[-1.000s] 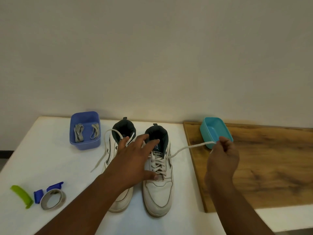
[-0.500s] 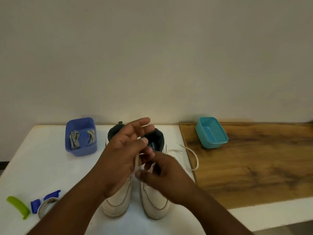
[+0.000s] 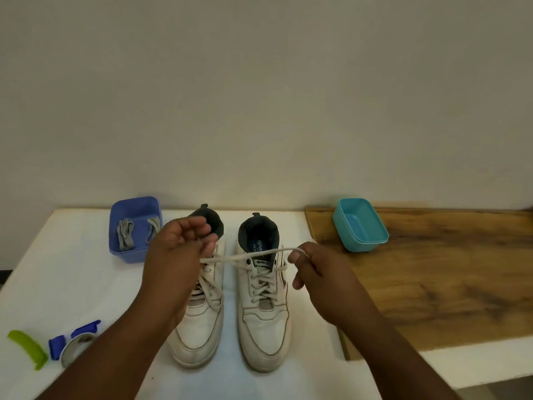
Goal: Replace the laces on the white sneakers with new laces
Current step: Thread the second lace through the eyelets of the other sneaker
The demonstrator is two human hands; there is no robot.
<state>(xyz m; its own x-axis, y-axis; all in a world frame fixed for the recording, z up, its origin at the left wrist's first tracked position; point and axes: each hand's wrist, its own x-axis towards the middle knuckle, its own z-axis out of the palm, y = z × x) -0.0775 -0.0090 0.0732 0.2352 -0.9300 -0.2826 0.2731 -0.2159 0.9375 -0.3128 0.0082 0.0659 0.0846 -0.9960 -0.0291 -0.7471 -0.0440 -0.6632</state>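
- Your right hand (image 3: 314, 269) pinches one end of the old lace (image 3: 245, 256) just right of the right sneaker's (image 3: 264, 298) collar, fingers curled round the loop that bends over your forefinger.
- Your left hand (image 3: 180, 249) hovers over the left sneaker's (image 3: 202, 307) collar, fingers curled toward the other end of the lace; it seems to pinch that end, though the contact is hard to make out.
- The lace runs taut, left to right, between your hands, crossing above the tongue of the right sneaker. Its long axis lies across the pair, and both hands sit level with the top eyelets.
- The right hand is nearer the eyelets the lace comes from, so my reading is that the coming pull falls to it, outward and to the right, drawing the lace free of the top holes.
- Both sneakers stand side by side, toes near you, heels far, each laced.
- New laces (image 3: 125, 233) lie in the blue tub (image 3: 129, 252) at far left; a teal tub (image 3: 360, 241) stands on the board (image 3: 447, 284) at far right.
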